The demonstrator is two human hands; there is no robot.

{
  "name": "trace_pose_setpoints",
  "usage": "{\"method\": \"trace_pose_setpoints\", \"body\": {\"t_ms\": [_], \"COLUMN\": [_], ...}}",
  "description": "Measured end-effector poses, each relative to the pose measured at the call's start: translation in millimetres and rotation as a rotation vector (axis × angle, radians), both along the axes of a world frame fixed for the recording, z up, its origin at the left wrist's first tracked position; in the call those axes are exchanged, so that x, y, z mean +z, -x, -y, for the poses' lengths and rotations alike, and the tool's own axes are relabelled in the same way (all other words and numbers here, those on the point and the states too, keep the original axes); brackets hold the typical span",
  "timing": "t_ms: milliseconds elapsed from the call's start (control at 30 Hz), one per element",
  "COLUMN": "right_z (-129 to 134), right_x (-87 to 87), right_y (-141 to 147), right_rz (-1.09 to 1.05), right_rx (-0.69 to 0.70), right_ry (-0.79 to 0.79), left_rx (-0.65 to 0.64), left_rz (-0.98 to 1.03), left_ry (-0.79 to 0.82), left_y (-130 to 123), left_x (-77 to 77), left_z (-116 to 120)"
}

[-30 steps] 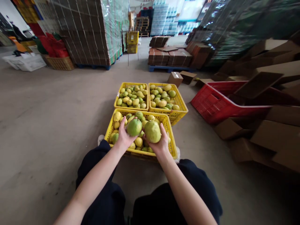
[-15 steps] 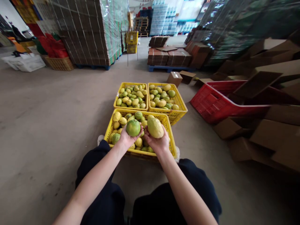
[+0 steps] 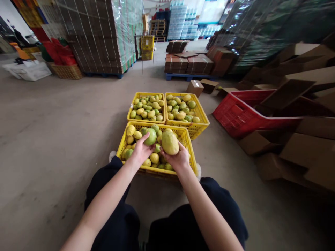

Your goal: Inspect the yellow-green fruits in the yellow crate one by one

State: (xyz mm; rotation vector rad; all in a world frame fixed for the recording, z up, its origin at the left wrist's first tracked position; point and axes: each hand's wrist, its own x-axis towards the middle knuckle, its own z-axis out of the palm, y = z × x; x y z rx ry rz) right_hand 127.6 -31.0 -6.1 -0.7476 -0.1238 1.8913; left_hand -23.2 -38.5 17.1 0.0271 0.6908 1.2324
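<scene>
In my left hand [image 3: 142, 152] is a round green fruit [image 3: 151, 137], its thumb lying over the near side. My right hand [image 3: 179, 158] holds a larger, oval yellow-green fruit [image 3: 170, 143] from below and from the right, fingers partly hidden under it. Both fruits are held side by side, slightly apart, over the near yellow crate [image 3: 192, 158]. Inside that crate lie several more yellow and green fruits [image 3: 154, 158] of mixed shapes; my hands cover part of them.
Two more yellow crates of such fruit, a left one [image 3: 128, 115] and a right one [image 3: 202, 116], touch the near crate's far side. To the right stand a red crate [image 3: 235, 115] and loose cardboard boxes [image 3: 306, 150]. Farther back, flattened cartons [image 3: 200, 64] lie on a blue pallet [image 3: 180, 75].
My left hand has turned, its thumb now over the green fruit, which has shifted slightly up. The oval fruit in my right hand has moved a little left and tilted more upright.
</scene>
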Motion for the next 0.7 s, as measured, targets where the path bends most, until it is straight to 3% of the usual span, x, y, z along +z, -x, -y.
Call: {"method": "trace_pose_setpoints", "body": {"t_ms": [267,567,700], "right_z": [-0.6,9.8,8.7], "right_x": [-2.8,17.7,20.8], "right_y": [-3.5,-0.3,-2.1], "right_rz": [-0.001,0.006,0.015], "right_rx": [-0.019,0.003,-0.017], "right_ry": [-0.05,-0.136,-0.06], "left_rx": [0.015,-0.079,-0.09], "left_rz": [-0.064,0.107,0.077], "left_ry": [-0.126,-0.237,-0.196], "left_y": [-0.1,2.6,5.9], "left_x": [-0.1,13.1,3.3], "left_z": [1.3,9.2,2.8]}}
